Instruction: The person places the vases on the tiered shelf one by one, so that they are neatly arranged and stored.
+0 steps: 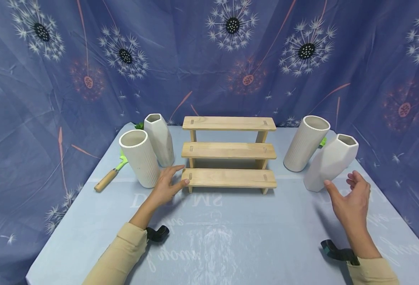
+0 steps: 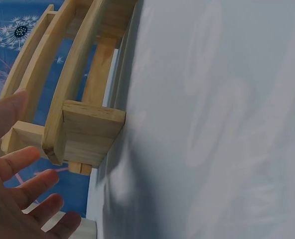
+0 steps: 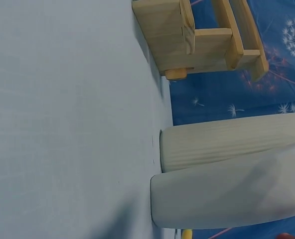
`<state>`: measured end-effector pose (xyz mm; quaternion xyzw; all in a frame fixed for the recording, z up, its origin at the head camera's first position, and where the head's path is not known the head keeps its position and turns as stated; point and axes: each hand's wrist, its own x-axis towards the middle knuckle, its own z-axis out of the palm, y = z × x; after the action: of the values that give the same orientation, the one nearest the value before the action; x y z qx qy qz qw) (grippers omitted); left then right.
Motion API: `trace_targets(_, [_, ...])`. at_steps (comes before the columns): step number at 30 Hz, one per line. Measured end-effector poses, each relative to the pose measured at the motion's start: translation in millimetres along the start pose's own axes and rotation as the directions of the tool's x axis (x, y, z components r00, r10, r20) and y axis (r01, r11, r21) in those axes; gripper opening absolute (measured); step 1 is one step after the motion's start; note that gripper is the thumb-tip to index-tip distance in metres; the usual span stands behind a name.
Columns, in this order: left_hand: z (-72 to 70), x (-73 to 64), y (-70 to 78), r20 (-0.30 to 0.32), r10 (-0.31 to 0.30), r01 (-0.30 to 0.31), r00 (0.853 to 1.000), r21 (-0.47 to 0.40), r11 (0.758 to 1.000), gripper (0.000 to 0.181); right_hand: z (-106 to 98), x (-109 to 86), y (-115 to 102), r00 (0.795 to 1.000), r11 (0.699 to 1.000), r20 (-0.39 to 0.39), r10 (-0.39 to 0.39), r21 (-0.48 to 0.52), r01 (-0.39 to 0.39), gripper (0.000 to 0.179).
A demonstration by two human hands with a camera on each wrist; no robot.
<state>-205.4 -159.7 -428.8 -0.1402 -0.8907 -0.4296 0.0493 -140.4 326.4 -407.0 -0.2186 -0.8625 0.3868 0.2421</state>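
In the head view a three-step wooden stand (image 1: 229, 177) stands mid-table. My left hand (image 1: 166, 185) is at its front left corner, fingers spread and relaxed; the left wrist view shows nothing in its grasp beside the stand's end (image 2: 90, 124). Over on the right, a white faceted vase (image 1: 328, 166) stands beside a white ribbed vase (image 1: 305, 144). My right hand (image 1: 353, 200) is just in front of the faceted vase, thumb extended toward its side and fingers loosely bent, holding nothing. Only fingertips show at the edge of the right wrist view.
Left of the stand are another ribbed white vase (image 1: 141, 160) and a faceted white vase (image 1: 160, 142). A small tool with a wooden handle (image 1: 106, 180) and green head lies beside them. Bits of green peek out behind vases on both sides. A blue dandelion-print curtain (image 1: 195, 71) hangs behind the table.
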Motion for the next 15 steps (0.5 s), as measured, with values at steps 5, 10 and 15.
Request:
trace_targets(5, [0.4,1.4,-1.2,0.015,-0.013,0.013,1.0,-0.025,1.0,0.055,3,5.8,0,0.999,1.0,0.027,0.024,0.014,-0.024,0.081])
trace_targets(10, [2.6,2.5,-3.5,0.04,-0.023,0.026,0.999,-0.069,0.997,0.055,6,11.8,0,0.998,0.999,0.053,0.036,0.025,-0.037,0.083])
trace_targets(15, [4.9,2.4,-5.0,0.061,-0.027,0.033,0.998,-0.107,0.994,0.054,11,16.0,-1,0.998,0.998,0.055,0.029,0.046,-0.032,0.081])
